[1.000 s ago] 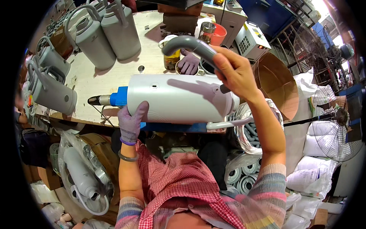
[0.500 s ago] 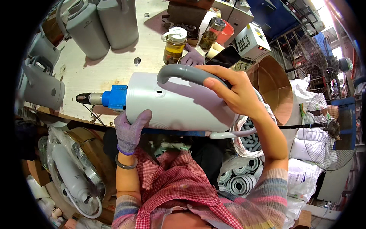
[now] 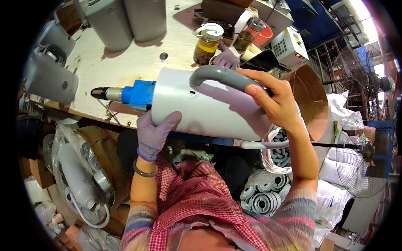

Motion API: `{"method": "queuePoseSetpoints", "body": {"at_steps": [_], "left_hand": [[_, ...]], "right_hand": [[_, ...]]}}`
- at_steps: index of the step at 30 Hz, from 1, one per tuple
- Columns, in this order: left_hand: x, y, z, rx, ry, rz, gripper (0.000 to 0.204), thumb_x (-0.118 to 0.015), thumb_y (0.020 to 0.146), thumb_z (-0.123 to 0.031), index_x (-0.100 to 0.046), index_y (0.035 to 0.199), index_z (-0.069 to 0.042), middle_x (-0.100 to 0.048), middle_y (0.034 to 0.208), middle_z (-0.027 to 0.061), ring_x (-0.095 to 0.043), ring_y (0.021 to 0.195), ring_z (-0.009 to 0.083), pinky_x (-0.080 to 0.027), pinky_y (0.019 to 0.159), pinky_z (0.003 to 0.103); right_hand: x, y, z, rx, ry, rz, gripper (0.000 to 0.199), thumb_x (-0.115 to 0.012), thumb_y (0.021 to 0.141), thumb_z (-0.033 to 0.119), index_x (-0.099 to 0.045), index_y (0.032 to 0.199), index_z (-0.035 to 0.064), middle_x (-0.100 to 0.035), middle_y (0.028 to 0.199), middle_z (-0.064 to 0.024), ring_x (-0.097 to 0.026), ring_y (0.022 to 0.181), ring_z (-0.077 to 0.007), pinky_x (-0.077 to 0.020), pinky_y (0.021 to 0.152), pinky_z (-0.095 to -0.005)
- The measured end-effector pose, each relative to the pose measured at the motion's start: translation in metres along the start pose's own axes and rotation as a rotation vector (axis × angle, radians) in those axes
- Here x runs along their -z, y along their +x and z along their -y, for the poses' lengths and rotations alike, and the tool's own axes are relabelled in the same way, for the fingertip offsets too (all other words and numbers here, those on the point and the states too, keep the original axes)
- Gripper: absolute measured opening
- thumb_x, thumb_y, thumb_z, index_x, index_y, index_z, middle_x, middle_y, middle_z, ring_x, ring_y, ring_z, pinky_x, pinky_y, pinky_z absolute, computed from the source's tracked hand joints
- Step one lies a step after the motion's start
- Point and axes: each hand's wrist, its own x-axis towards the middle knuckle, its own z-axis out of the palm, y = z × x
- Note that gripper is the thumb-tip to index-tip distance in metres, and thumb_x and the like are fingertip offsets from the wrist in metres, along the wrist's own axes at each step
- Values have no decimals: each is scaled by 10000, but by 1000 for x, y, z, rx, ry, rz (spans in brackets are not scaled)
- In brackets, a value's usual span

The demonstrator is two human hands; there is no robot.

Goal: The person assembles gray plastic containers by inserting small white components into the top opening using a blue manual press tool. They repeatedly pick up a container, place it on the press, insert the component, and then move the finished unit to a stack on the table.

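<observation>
A light grey watering can [image 3: 213, 106] lies on its side in front of me, its base end to the left against a blue block [image 3: 141, 94] on a metal-and-black shaft. The bare fingers of my right hand [image 3: 276, 98] are closed round the can's dark grey curved handle [image 3: 222, 76]. My left hand [image 3: 157, 131], in a purple-grey glove, grips the lower edge near the base, thumb on the side and fingers partly hidden. A thin pale spout [image 3: 264, 144] runs below the body at the right. A small slot shows in the wall near the handle's end.
More grey cans [image 3: 109, 27] stand on the pale workbench [image 3: 121, 69] at the left. Behind my can are a lidded jar of yellow liquid [image 3: 208, 45] and a loose purple glove [image 3: 227, 57]. A sack of grey handles [image 3: 279, 157] and a fan [image 3: 360, 157] stand at the right.
The can, both hands and the bench all sit a little further right in the picture, as the view has shifted. Both hands keep their hold.
</observation>
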Motion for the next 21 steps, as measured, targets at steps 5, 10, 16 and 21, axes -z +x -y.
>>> {"method": "queuePoseSetpoints", "body": {"at_steps": [5, 10, 16, 21], "left_hand": [[-2, -5, -2, -37, -15, 0, 357, -771, 874, -250, -687, 1092, 19, -720, 945, 54, -633, 840, 97, -518, 768, 257], [9, -14, -2, -122, 192, 24, 342, -709, 919, -209, -653, 1172, 15, -713, 1006, 79, -643, 885, 117, -522, 804, 268], [25, -22, 1, -276, 427, 112, 313, -629, 941, -141, -628, 1218, 6, -680, 1087, 146, -666, 979, 231, -534, 858, 329], [-24, 28, 61, -52, 1128, 419, 359, -614, 923, -357, -686, 1124, -68, -690, 1073, 183, -657, 988, 341, -509, 906, 415]], "right_hand": [[2, 2, 14, -82, -68, 24, 338, -682, 922, 291, -680, 1177, 70, -670, 782, -102, -588, 680, -82, -454, 614, -249], [4, 14, 43, 86, -287, 188, 462, -598, 949, 466, -614, 1101, 29, -621, 727, -181, -603, 662, -329, -470, 635, -402], [59, -14, 27, -176, -448, 9, 430, -568, 980, 425, -650, 1081, 14, -565, 653, -139, -520, 591, -203, -432, 594, -378], [113, -90, -17, -176, -378, -128, 335, -588, 978, 309, -623, 1071, -11, -469, 666, -84, -414, 626, -118, -374, 572, -308]]}}
